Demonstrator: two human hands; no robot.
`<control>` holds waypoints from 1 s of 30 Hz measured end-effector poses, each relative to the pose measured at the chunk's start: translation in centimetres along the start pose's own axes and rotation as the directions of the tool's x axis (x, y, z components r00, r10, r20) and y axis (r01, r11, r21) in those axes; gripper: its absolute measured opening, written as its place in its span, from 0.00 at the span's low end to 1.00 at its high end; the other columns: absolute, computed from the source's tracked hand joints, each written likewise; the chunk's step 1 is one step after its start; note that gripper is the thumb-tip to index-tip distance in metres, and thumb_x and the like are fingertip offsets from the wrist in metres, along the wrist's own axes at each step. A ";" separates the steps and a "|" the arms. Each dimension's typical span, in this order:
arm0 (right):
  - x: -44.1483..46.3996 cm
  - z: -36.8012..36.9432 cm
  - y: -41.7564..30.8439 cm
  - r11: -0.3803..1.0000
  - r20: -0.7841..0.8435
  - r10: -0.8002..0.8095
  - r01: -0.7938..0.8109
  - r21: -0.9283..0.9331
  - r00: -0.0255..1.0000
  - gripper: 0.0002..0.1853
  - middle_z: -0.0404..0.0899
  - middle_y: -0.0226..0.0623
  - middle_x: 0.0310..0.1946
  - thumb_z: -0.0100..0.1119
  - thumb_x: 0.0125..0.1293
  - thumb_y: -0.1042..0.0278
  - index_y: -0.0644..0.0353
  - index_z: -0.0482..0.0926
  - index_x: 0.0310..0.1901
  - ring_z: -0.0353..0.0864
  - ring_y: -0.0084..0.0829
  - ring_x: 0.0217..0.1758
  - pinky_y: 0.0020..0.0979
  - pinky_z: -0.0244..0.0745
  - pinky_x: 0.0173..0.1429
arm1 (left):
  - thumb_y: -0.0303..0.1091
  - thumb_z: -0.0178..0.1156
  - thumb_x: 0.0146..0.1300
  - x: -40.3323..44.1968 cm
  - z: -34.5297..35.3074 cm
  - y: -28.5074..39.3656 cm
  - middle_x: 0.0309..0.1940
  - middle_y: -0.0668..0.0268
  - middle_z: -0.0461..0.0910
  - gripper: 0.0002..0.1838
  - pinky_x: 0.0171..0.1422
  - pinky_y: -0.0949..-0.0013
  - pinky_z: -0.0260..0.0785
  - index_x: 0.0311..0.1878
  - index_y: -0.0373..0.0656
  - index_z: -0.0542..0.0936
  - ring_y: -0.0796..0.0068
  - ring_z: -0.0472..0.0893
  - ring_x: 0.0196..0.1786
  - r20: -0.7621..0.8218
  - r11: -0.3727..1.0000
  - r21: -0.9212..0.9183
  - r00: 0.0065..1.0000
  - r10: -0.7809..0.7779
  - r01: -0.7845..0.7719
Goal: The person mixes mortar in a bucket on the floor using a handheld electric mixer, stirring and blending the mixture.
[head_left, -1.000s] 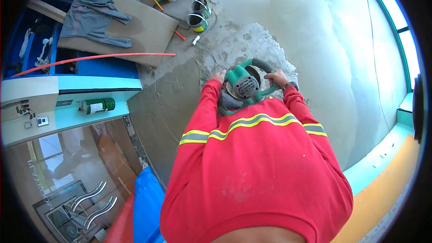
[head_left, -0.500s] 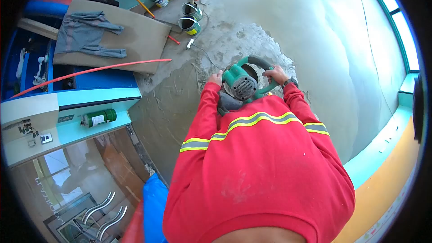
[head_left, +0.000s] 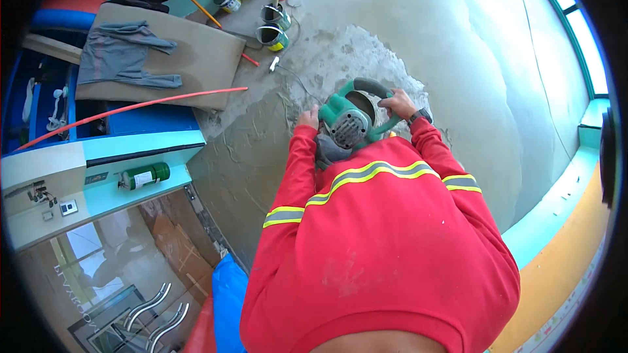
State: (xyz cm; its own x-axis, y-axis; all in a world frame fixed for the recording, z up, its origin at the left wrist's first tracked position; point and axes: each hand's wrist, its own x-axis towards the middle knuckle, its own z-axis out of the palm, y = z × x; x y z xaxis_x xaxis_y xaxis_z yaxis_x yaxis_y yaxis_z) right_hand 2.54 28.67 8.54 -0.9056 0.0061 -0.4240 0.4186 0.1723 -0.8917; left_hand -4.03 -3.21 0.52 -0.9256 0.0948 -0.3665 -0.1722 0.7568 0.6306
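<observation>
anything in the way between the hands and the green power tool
Nothing visible: the right hand is closed on the looped handle of the green power tool, and the left hand is at its left side, its fingers partly hidden.

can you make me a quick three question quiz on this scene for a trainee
1. Multiple choice. What lies on the brown panel?
a) a bucket
b) a grey garment
c) a green cylinder

2. True or false: the right hand grips the green tool.

3. Short answer: on which of the person's own sides is the watch worn?

Key: 1. b; 2. true; 3. right
</observation>
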 end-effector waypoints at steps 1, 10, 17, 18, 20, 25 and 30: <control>0.2 0.1 0.2 1.000 -0.018 -0.001 0.001 -0.029 1.000 0.09 0.71 0.30 0.15 0.61 0.48 0.69 0.64 0.73 0.24 0.74 0.23 0.15 0.26 0.67 0.20 | 0.59 0.36 0.66 -0.2 0.0 0.0 0.31 0.40 0.77 0.36 0.46 0.48 0.66 0.32 0.31 0.80 0.41 0.77 0.41 -0.028 0.999 0.041 0.999 0.027 -0.026; 0.6 1.0 0.2 0.978 0.031 -0.101 0.105 -0.179 0.994 0.04 0.71 0.28 0.12 0.57 0.44 0.68 0.54 0.77 0.24 0.76 0.25 0.19 0.28 0.70 0.25 | 0.57 0.36 0.67 -1.2 -0.6 -1.5 0.27 0.39 0.76 0.36 0.43 0.49 0.67 0.32 0.28 0.78 0.41 0.78 0.37 -0.066 0.997 0.027 0.995 0.076 -0.074; 1.0 1.6 -0.4 0.968 0.043 -0.134 0.140 -0.210 0.990 0.12 0.74 0.33 0.11 0.58 0.48 0.64 0.66 0.74 0.27 0.76 0.25 0.15 0.26 0.70 0.21 | 0.59 0.35 0.67 -4.2 -2.7 2.1 0.22 0.44 0.77 0.38 0.36 0.49 0.68 0.28 0.29 0.79 0.46 0.80 0.30 -0.059 0.997 -0.072 0.997 -0.042 0.038; 1.1 1.7 -0.5 0.973 0.033 -0.116 0.120 -0.199 0.993 0.12 0.74 0.33 0.11 0.58 0.48 0.64 0.66 0.74 0.27 0.76 0.24 0.15 0.26 0.70 0.21 | 0.59 0.35 0.67 -3.5 -2.0 0.5 0.21 0.45 0.77 0.38 0.35 0.50 0.68 0.29 0.29 0.79 0.48 0.80 0.29 -0.099 0.999 -0.033 0.995 0.006 -0.009; 1.1 1.5 -0.5 0.967 0.049 -0.116 0.124 -0.223 0.992 0.12 0.75 0.32 0.11 0.57 0.48 0.64 0.66 0.75 0.28 0.77 0.25 0.16 0.27 0.72 0.23 | 0.59 0.35 0.67 -1.4 -0.1 -3.7 0.19 0.47 0.77 0.38 0.34 0.52 0.69 0.29 0.30 0.79 0.51 0.81 0.27 -0.170 0.993 0.052 0.979 0.113 -0.106; 1.4 1.4 0.6 0.900 0.134 -0.259 0.289 -0.325 0.957 0.10 0.76 0.32 0.13 0.57 0.48 0.65 0.64 0.76 0.28 0.79 0.27 0.18 0.28 0.74 0.25 | 0.58 0.35 0.67 -3.4 -2.5 0.2 0.22 0.45 0.78 0.37 0.37 0.51 0.68 0.31 0.31 0.80 0.48 0.80 0.31 -0.044 0.997 -0.073 0.999 0.013 -0.016; 0.1 2.2 -2.0 0.987 0.020 -0.048 0.051 -0.152 0.999 0.10 0.77 0.34 0.15 0.58 0.47 0.66 0.65 0.77 0.28 0.79 0.27 0.18 0.28 0.74 0.24 | 0.56 0.35 0.68 -2.8 -1.4 -2.3 0.18 0.49 0.78 0.35 0.33 0.54 0.69 0.27 0.32 0.80 0.53 0.80 0.26 -0.119 0.993 -0.093 0.991 0.065 -0.076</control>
State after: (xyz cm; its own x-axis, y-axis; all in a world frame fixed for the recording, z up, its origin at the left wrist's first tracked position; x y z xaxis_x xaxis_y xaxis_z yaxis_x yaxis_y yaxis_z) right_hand 1.74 26.18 9.95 -0.9232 -0.0217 -0.3837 0.3572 0.3197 -0.8776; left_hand -1.46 -6.11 1.05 -0.9683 0.0666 -0.2409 -0.1316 0.6836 0.7179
